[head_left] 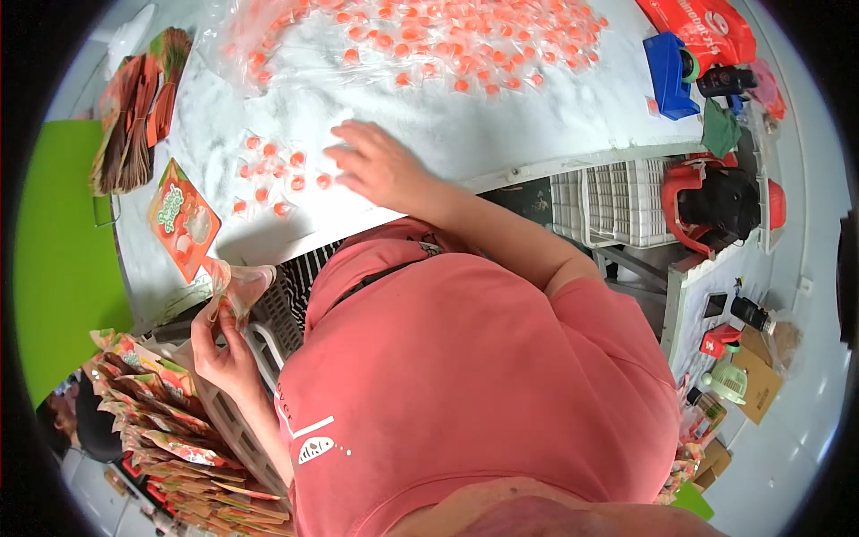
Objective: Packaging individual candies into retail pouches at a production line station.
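My left hand [224, 349] is closed at the table's left front edge, its fingers gripping a clear plastic pouch [240, 288] whose wide mouth faces the table. Palm down on the white tabletop [340, 215], my right hand [380, 166] has its fingers spread, with nothing visible in them. Just left of its fingertips lies a loose cluster of small clear packets with round orange-red pieces inside [261, 194]. An orange printed pouch [185, 219] lies flat on the table beyond my left hand.
A large heap of the same small packets [474, 45] covers the far table. Stacks of flat pouches [130, 125] stand at far left. Filled printed pouches [179, 430] crowd a crate at lower left. A blue tape dispenser [671, 76] and white basket [617, 201] are at right.
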A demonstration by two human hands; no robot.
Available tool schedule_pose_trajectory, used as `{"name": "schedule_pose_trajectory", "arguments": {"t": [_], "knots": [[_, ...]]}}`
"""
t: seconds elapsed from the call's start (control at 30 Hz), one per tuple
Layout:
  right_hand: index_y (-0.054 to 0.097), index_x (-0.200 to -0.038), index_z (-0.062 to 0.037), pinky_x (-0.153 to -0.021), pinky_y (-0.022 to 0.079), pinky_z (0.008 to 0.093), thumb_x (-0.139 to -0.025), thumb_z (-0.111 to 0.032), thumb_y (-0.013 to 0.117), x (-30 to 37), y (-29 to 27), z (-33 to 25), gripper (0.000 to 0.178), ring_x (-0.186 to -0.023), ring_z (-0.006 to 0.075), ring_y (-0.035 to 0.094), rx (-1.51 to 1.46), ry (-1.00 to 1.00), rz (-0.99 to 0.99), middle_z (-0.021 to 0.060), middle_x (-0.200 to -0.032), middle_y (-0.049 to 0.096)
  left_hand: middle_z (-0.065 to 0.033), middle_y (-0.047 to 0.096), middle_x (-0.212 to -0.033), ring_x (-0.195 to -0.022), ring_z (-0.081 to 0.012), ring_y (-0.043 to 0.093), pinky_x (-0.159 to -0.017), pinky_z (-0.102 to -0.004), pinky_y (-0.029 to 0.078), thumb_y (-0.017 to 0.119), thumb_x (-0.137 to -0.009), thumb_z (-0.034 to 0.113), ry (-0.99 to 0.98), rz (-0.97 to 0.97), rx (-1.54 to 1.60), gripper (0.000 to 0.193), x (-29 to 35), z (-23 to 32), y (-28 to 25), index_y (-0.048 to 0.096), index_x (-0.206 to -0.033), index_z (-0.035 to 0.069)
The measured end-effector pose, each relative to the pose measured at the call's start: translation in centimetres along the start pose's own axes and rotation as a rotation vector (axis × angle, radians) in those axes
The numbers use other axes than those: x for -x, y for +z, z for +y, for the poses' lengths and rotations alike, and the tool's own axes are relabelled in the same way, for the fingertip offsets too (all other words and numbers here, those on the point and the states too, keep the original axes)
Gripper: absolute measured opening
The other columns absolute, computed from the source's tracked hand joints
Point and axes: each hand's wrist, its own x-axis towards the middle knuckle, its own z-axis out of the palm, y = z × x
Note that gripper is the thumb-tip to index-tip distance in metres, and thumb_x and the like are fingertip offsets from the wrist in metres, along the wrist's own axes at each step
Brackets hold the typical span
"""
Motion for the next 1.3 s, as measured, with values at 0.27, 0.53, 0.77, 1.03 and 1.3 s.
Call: {"name": "schedule_pose_trajectory", "arguments": {"t": [0.27, 0.53, 0.77, 1.03, 1.3], "knots": [[0.061, -0.120, -0.0082, -0.103, 0.043, 0.0448, -0.085, -0.014, 0.067, 0.5, -5.0, 7.8, 0.036, -0.121, 0.0339, 0.051, 0.468, 0.170, 0.092, 0.0153, -0.128, 0.055, -0.0087, 0.069, -0.087, -0.073, -0.0164, 0.065, -0.067, -0.0292, 0.054, 0.068, -0.092, 0.009, -0.021, 0.001, 0.023, 0.012, 0.2, -0.1, -0.1, 0.067, -0.100, 0.000], [0.061, -0.121, -0.0050, -0.097, 0.048, 0.0417, -0.087, -0.006, 0.062, 5.2, -6.8, 5.0, 0.034, -0.115, 0.0341, 0.056, 0.218, 0.204, 0.056, 0.0156, -0.127, 0.056, -0.0093, 0.069, -0.087, -0.076, -0.0173, 0.065, -0.069, -0.0302, 0.053, 0.067, -0.093, 0.009, -0.010, -0.004, 0.000, 0.013, 0.0, 0.2, 0.1, 0.067, -0.101, 0.000], [0.062, -0.118, -0.0022, -0.089, 0.052, 0.0389, -0.088, -0.001, 0.059, 7.4, -10.0, 5.7, 0.031, -0.104, 0.0340, 0.062, 0.309, 0.344, 0.172, 0.0166, -0.121, 0.059, -0.0100, 0.070, -0.088, -0.076, -0.0177, 0.065, -0.069, -0.0306, 0.053, 0.067, -0.093, 0.008, 0.033, -0.015, 0.003, 0.013, -0.3, 0.1, 0.3, 0.067, -0.103, -0.001], [0.063, -0.112, -0.0041, -0.088, 0.048, 0.0422, -0.077, 0.002, 0.060, 7.2, -12.1, 7.4, 0.035, -0.106, 0.0334, 0.057, 0.485, 0.308, 0.242, 0.0123, -0.116, 0.062, -0.0101, 0.070, -0.090, -0.076, -0.0164, 0.067, -0.068, -0.0302, 0.054, 0.067, -0.093, 0.008, -0.004, -0.030, 0.048, 0.015, 0.0, -0.5, 0.4, 0.066, -0.106, 0.000], [0.064, -0.112, -0.0042, -0.087, 0.047, 0.0406, -0.083, 0.000, 0.061, 7.5, -11.5, 6.9, 0.030, -0.102, 0.0303, 0.058, 0.468, 0.419, 0.206, 0.0106, -0.109, 0.063, -0.0090, 0.070, -0.088, -0.076, -0.0141, 0.064, -0.068, -0.0284, 0.051, 0.065, -0.094, 0.008, 0.007, -0.019, 0.039, 0.014, 0.0, 0.0, 0.5, 0.066, -0.104, -0.002]]}}
